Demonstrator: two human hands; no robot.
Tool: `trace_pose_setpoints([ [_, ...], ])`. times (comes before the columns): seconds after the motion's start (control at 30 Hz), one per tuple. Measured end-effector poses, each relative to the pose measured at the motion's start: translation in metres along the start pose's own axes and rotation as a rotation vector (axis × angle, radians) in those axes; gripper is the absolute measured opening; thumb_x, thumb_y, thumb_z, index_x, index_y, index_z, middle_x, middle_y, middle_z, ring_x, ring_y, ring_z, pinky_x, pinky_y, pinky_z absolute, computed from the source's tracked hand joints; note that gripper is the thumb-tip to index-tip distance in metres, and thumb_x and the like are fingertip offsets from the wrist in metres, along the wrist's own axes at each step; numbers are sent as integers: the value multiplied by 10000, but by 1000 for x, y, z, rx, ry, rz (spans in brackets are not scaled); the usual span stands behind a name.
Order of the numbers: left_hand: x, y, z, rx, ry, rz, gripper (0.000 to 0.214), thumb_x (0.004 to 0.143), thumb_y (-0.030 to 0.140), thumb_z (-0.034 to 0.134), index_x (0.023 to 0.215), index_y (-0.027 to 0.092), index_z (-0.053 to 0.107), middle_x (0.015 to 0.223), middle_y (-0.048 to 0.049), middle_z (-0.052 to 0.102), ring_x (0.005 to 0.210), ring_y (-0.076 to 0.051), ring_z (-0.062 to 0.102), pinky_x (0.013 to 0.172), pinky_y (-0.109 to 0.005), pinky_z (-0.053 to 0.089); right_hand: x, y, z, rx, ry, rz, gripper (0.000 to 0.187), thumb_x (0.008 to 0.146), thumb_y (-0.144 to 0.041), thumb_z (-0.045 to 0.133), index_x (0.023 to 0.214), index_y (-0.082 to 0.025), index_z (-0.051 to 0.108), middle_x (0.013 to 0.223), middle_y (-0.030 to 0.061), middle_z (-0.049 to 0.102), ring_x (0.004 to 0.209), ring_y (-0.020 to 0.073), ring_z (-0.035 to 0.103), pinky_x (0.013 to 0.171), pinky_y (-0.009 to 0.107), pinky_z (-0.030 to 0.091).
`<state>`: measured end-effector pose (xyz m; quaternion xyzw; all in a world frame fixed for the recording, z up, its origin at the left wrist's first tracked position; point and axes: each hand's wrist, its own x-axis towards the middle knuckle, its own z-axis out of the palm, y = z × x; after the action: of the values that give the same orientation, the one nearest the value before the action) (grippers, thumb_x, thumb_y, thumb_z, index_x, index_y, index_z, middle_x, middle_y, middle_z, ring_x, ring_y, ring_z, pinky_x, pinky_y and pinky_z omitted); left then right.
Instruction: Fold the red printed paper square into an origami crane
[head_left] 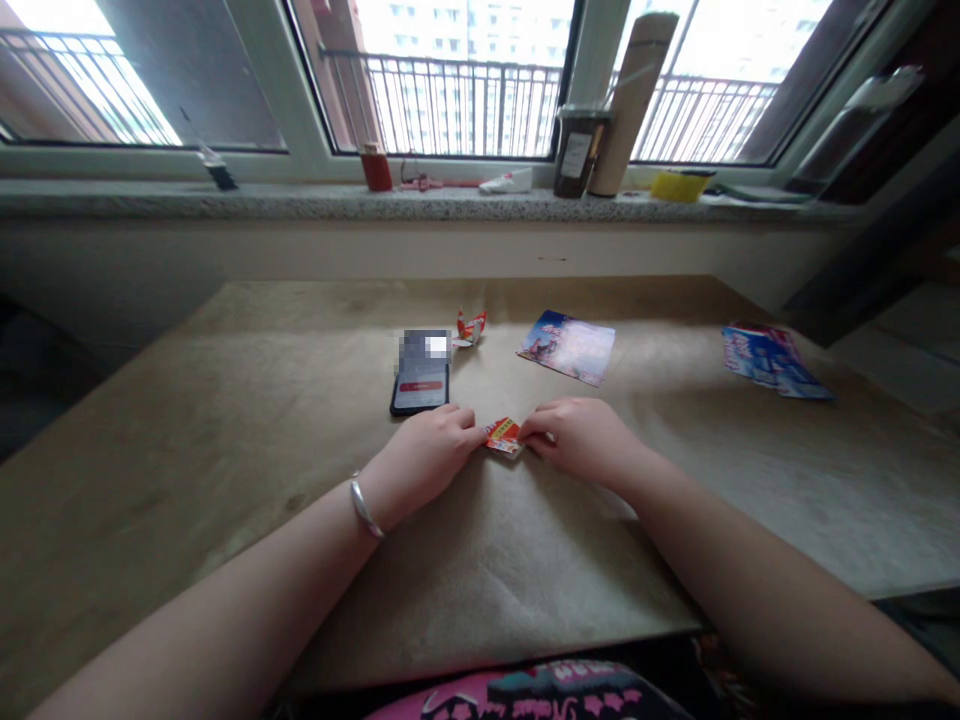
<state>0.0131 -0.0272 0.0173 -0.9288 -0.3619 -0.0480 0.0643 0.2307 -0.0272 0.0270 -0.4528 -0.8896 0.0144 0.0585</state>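
A small folded piece of red and yellow printed paper [503, 436] lies on the brown paper-covered table [225, 420]. My left hand [421, 455], with a silver bangle on the wrist, pinches its left edge with closed fingers. My right hand [581, 437] pinches the right edge, fingers curled together. Both hands rest on the table surface. A black phone [421, 375] with a lit screen lies just beyond my left hand. A small folded red and white paper figure [470, 328] sits behind the phone.
A blue printed sheet [568, 346] lies flat beyond my right hand. Another blue and pink sheet [774, 360] lies at the far right. The windowsill [225, 200] carries a red cup [376, 168], a dark jar [578, 152], a paper roll [634, 95] and a yellow item [679, 185].
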Motion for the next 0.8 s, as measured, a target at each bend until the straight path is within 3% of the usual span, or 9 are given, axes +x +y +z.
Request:
trace_pose_setpoints([
  [0.33, -1, 0, -1, 10, 24, 20, 165, 881, 147, 473, 904, 192, 630, 787, -27, 566, 699, -137, 509, 606, -250, 409, -2, -7, -7, -126, -57, 62, 220, 836, -275, 481, 827, -232, 696, 834, 23, 701, 737, 156, 628, 577, 234, 359],
  [0.6, -1, 2, -3, 9, 9, 9, 172, 870, 130, 474, 902, 194, 631, 810, -29, 568, 719, -146, 519, 623, -255, 428, -1, 9, -6, 111, -178, 194, 199, 798, -348, 543, 877, -343, 725, 868, -7, 703, 742, 151, 626, 579, 231, 391],
  [0.8, -2, 1, -3, -17, 3, 6, 178, 866, 129, 473, 908, 195, 632, 819, -33, 573, 728, -143, 526, 638, -250, 435, 2, 20, -7, 272, -291, 257, 201, 785, -350, 566, 897, -332, 731, 773, -14, 714, 651, 133, 608, 545, 212, 398],
])
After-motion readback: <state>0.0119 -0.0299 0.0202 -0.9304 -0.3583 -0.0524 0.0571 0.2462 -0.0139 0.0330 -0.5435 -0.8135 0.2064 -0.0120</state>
